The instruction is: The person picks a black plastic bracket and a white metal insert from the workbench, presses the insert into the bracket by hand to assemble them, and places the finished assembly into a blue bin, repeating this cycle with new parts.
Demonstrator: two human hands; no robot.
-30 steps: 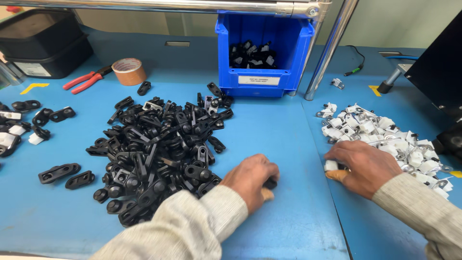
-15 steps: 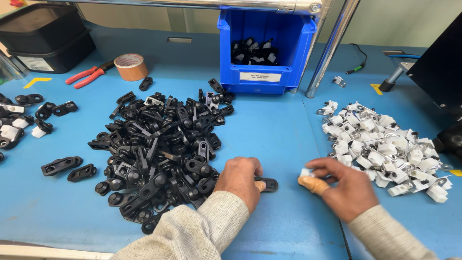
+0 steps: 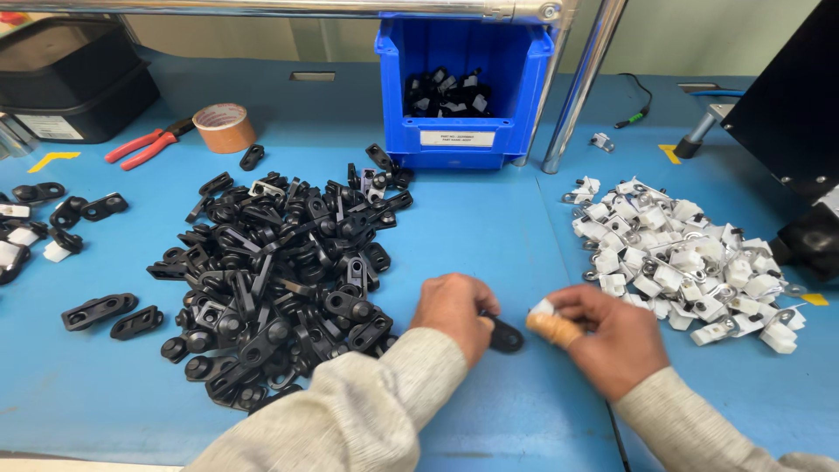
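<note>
My left hand [image 3: 454, 313] rests on the blue table and grips a black plastic part [image 3: 505, 336] that sticks out to its right. My right hand [image 3: 605, 336] is close beside it, a tan cover on one finger, pinching a small white clip [image 3: 542, 308] just above and to the right of the black part. The two pieces are a short gap apart. A large heap of black parts [image 3: 280, 275] lies left of my left hand. A heap of white clips [image 3: 682, 258] lies right of my right hand.
A blue bin [image 3: 463, 87] with black parts stands at the back centre beside a metal pole [image 3: 581, 87]. Red pliers [image 3: 144, 144] and a tape roll [image 3: 224, 128] lie back left near black trays [image 3: 70, 79]. Loose black parts [image 3: 96, 310] sit at left. A black machine [image 3: 786, 114] is at right.
My right hand has left the white heap and come left with a white clip, toward my left hand. My left hand stayed at the black heap's edge with its black part.
</note>
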